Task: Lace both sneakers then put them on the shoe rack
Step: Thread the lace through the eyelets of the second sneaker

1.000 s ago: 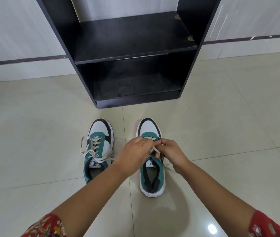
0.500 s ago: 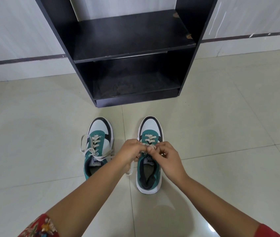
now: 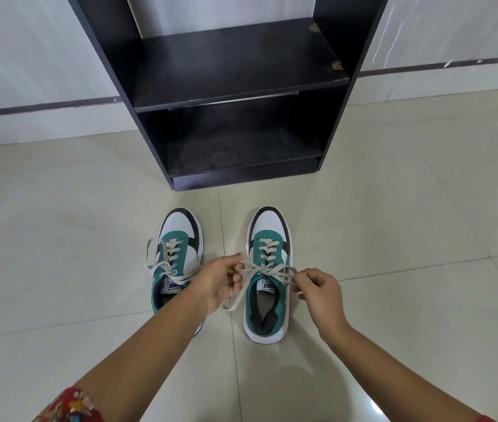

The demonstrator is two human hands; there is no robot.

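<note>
Two white, teal and black sneakers stand side by side on the tiled floor, toes toward the black shoe rack (image 3: pixel 235 83). The left sneaker (image 3: pixel 177 239) has cream laces threaded and tied in a loose bow. On the right sneaker (image 3: pixel 267 236) the cream lace (image 3: pixel 267 271) is threaded up its eyelets. My left hand (image 3: pixel 219 283) pinches one lace end at the shoe's left side. My right hand (image 3: pixel 320 292) pinches the other end at its right side. The lace is stretched between them across the tongue, and a loose tail hangs below my left hand.
The rack has an upper shelf (image 3: pixel 241 65) and a lower shelf (image 3: pixel 241 150), both bare, and stands against a pale wall (image 3: pixel 28 56). Glossy beige floor tiles (image 3: pixel 409 223) surround the shoes.
My hands were together over the right sneaker's top eyelets. They have drawn apart sideways, left hand left and right hand right, pulling the lace ends taut.
</note>
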